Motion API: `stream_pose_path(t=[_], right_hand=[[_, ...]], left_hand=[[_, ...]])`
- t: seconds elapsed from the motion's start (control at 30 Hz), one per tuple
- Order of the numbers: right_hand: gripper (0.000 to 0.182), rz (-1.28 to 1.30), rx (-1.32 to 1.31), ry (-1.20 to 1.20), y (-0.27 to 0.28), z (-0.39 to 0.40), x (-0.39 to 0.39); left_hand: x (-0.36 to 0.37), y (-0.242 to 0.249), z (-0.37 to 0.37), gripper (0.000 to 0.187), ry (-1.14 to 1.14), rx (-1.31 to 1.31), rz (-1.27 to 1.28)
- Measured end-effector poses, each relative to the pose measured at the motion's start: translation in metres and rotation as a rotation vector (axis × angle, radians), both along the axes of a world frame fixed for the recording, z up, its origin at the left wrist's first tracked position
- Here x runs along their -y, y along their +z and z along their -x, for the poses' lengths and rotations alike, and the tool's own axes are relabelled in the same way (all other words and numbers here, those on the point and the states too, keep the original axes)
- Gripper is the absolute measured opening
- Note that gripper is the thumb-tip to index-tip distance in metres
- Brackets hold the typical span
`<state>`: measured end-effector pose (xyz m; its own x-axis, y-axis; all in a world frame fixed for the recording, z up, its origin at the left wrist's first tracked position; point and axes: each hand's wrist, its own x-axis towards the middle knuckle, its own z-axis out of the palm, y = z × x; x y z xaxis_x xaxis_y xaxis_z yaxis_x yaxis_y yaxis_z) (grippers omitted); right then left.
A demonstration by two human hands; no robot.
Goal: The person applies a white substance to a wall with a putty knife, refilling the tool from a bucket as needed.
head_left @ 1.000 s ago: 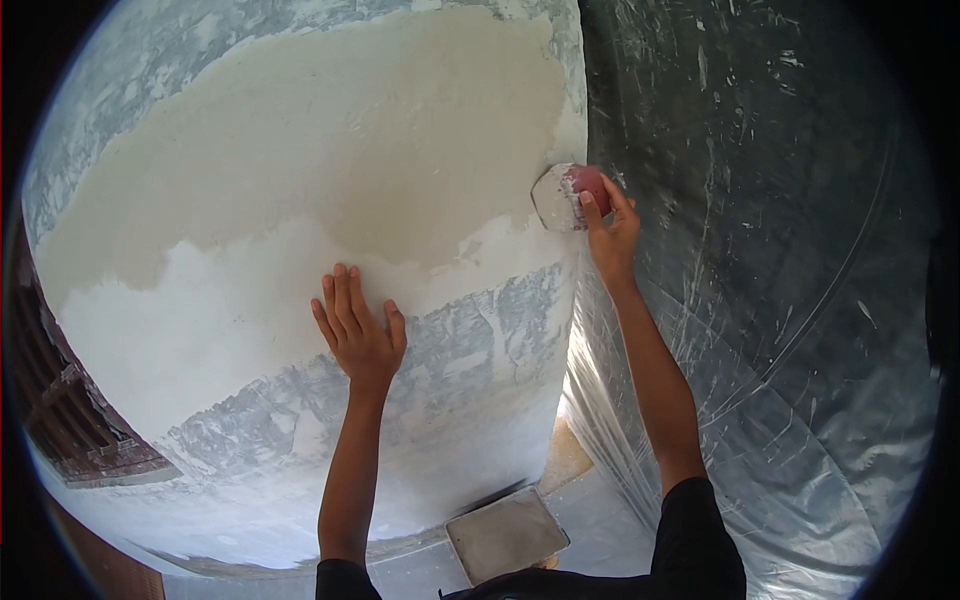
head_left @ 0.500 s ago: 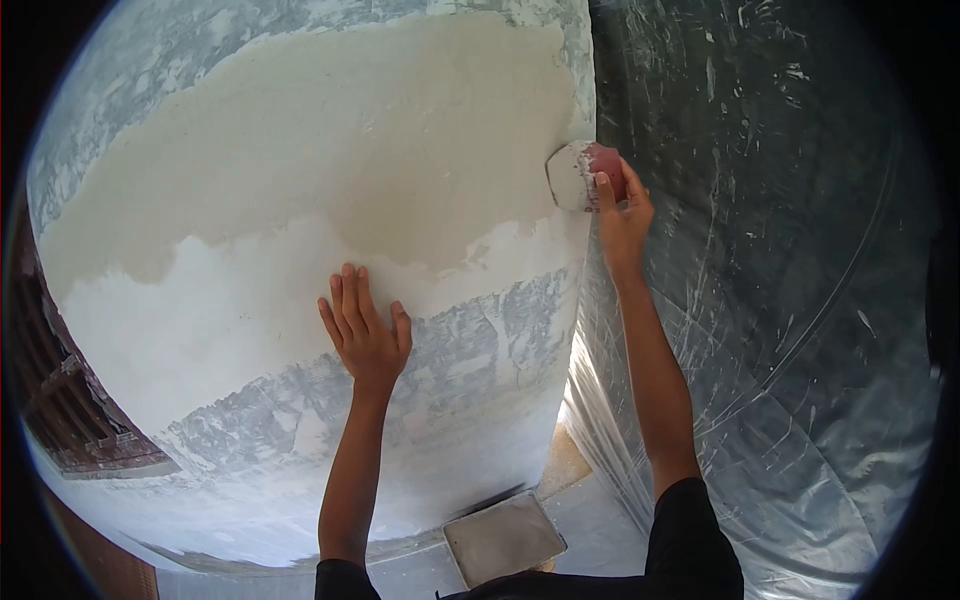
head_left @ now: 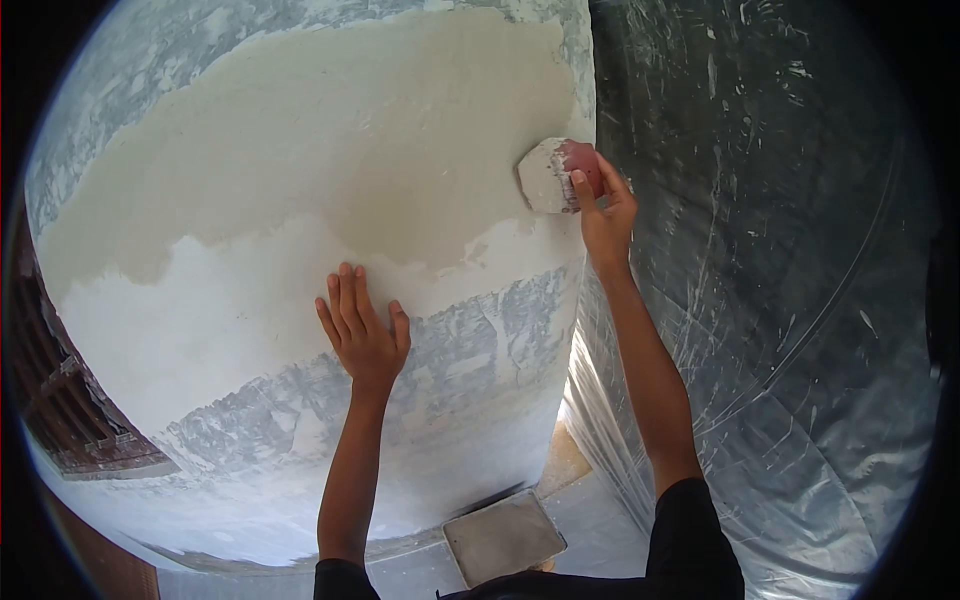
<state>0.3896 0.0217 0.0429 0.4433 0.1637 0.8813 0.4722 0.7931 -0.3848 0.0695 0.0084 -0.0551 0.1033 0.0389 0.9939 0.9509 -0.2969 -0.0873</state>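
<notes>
The right hand is clamped on the red part of a scraper, whose pale face lies at the right edge of the wall. The left hand, fingers slightly spread, rests lower on the wall, over its white band.

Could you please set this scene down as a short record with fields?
Left hand: open, laid on the white-and-grey plastered wall
Right hand: fingers around a flat, plaster-smeared pink scraper, near the wall's edge
Wall surface: broad beige coat above a whiter band
Beside wall: dark, splattered plastic sheet
Below: grey rectangular tray
</notes>
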Motion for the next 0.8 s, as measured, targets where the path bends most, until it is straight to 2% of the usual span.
stream_pose_path(t=[0.1, 0.13, 0.17, 0.23, 0.3, 0.4, 0.43, 0.5, 0.53, 0.63, 0.67, 0.73, 0.8], right_hand=[[0.039, 0.045, -0.066, -0.067, -0.001, -0.002, -0.009], [0.038, -0.068, -0.186, 0.085, 0.000, -0.016, -0.024], [0.038, -0.068, -0.184, 0.089, 0.001, -0.020, -0.020], [0.037, -0.162, -0.384, 0.258, 0.010, -0.019, -0.002], [0.037, -0.157, -0.375, 0.286, 0.007, -0.008, 0.003], [0.039, 0.096, 0.041, -0.076, -0.009, -0.002, -0.005], [0.039, 0.098, 0.037, -0.079, -0.008, -0.006, -0.007], [0.040, -0.032, -0.214, 0.130, -0.001, -0.013, -0.011], [0.040, -0.053, -0.286, 0.159, 0.002, -0.021, -0.008], [0.039, -0.109, -0.362, 0.274, 0.007, -0.015, 0.005], [0.039, -0.111, -0.361, 0.276, 0.002, -0.014, 0.002], [0.038, 0.024, 0.015, -0.043, -0.013, -0.013, -0.009], [0.038, 0.024, -0.065, -0.008, -0.012, -0.018, -0.014]], left_hand=[[0.000, -0.001, 0.000, 0.060, 0.000, -0.001, 0.009], [0.000, -0.001, 0.001, 0.060, 0.003, 0.002, 0.011], [0.000, -0.001, 0.000, 0.060, 0.006, 0.004, 0.011], [-0.001, 0.000, 0.000, 0.060, 0.008, 0.000, -0.006], [-0.002, 0.000, 0.001, 0.059, 0.011, 0.000, -0.009], [0.000, -0.001, 0.000, 0.059, 0.009, -0.003, -0.003], [0.000, 0.000, -0.001, 0.059, 0.011, -0.002, -0.003], [-0.001, 0.000, -0.001, 0.059, 0.010, -0.008, -0.005], [-0.001, 0.000, 0.000, 0.059, 0.014, -0.007, -0.012], [-0.002, -0.001, 0.000, 0.059, 0.016, -0.005, 0.002], [-0.001, -0.001, 0.001, 0.059, 0.017, -0.004, 0.000], [0.000, 0.000, 0.000, 0.059, 0.012, -0.003, 0.002], [-0.001, 0.000, -0.001, 0.059, 0.014, -0.005, 0.002]])
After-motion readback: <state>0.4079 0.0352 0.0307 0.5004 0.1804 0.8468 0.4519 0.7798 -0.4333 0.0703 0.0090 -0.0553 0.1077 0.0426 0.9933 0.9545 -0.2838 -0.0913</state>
